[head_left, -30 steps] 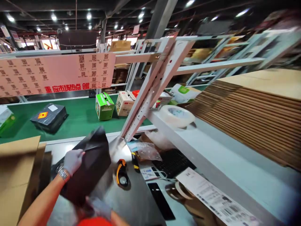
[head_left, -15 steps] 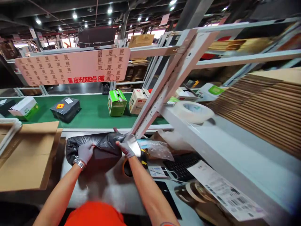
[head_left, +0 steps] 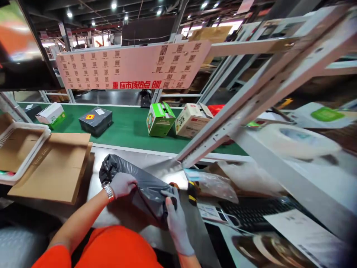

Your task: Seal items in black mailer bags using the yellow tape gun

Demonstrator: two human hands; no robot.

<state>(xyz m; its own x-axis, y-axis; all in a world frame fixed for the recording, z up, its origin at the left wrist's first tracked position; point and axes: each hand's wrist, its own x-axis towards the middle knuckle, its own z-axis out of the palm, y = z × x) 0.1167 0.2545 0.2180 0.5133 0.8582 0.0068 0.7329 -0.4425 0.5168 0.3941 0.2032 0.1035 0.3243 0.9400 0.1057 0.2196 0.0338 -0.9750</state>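
Two gloved hands gripping a dark plastic mailer bag at a packing bench.

The green conveyor belt (head_left: 125,128) runs across the far side, carrying a green box (head_left: 159,119). Flat cardboard (head_left: 55,163) lies at the left. The dark mailer bag (head_left: 142,184) rests on the steel bench (head_left: 158,169) in the near middle; the left hand (head_left: 122,184) has fingers curled on its near-left edge, and the right hand (head_left: 174,217) pinches its near-right corner.

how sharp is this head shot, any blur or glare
Head view: the centre is sharp, with the grey poly bag and the green carton crisp; the tape roll and shelf frame at right smear with blur; the ceiling lights flare; wide-angle bending at the edges.
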